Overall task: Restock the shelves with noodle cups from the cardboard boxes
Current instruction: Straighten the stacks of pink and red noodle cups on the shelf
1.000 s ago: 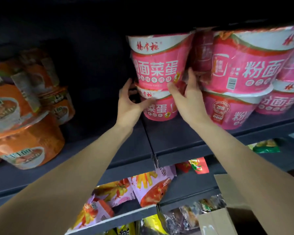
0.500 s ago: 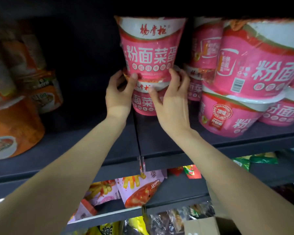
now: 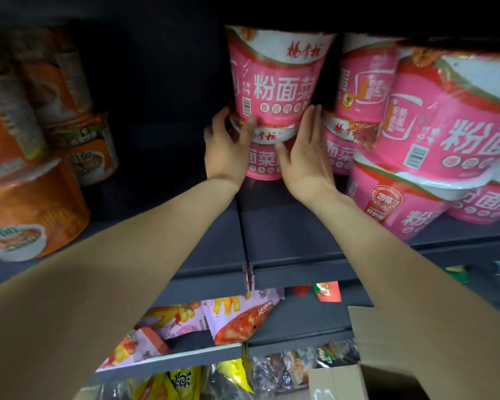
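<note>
A person's two hands steady a stack of two pink noodle cups on a dark store shelf (image 3: 286,235). The upper pink cup (image 3: 274,79) sits on the lower pink cup (image 3: 264,157), which stands well back on the shelf, just left of the stacked pink cups (image 3: 433,145) that fill the shelf's right side. The left hand (image 3: 225,148) grips the stack at the seam between the two cups, fingers curled round the left side and thumb across the lower cup's rim. The right hand (image 3: 306,154) presses the stack's right flank with fingers straight and close together, holding nothing in a pinch.

Over the past second the stack has slid deeper onto the shelf and squared up, the upper cup now turned to show its barcode; the right hand, half a second ago wrapped partly round the front, has flattened against the side. That suggests the placement is all but complete and the hands are close to letting go.

Left of the stack the shelf shows a dark gap, and beyond it stand orange noodle cups (image 3: 32,215). Below the shelf lie snack packets (image 3: 208,319), and a cardboard box (image 3: 387,359) sits low to the right, the likely source of more cups; its contents cannot be seen.
</note>
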